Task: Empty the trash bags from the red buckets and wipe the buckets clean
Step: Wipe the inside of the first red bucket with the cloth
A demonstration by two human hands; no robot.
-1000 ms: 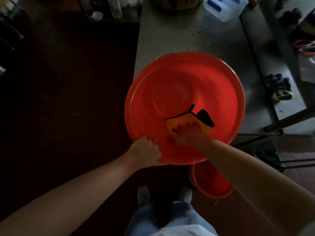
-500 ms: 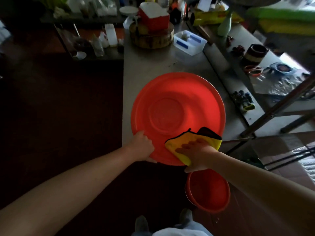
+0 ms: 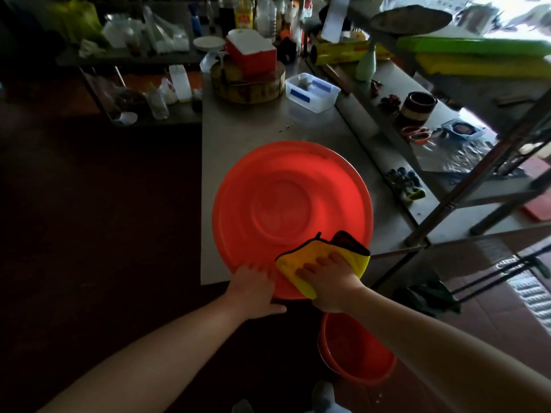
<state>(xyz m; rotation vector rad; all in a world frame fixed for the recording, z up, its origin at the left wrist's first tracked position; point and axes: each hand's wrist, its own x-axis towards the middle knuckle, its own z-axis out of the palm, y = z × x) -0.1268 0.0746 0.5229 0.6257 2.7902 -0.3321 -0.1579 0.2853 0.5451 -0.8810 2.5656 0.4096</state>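
– On the desk, near edge: what is recorded?
– One large red bucket, one yellow cloth lying on it. Right grip presses the cloth flat, fingers straight. Left grip clasps the bucket's near rim, thumb beneath.
– Other containers?
– One small red bucket on the floor, contents not discernible. One clear plastic box farther back, small items inside, unidentifiable. Red buckets: two.

Yellow cloth on red bucket
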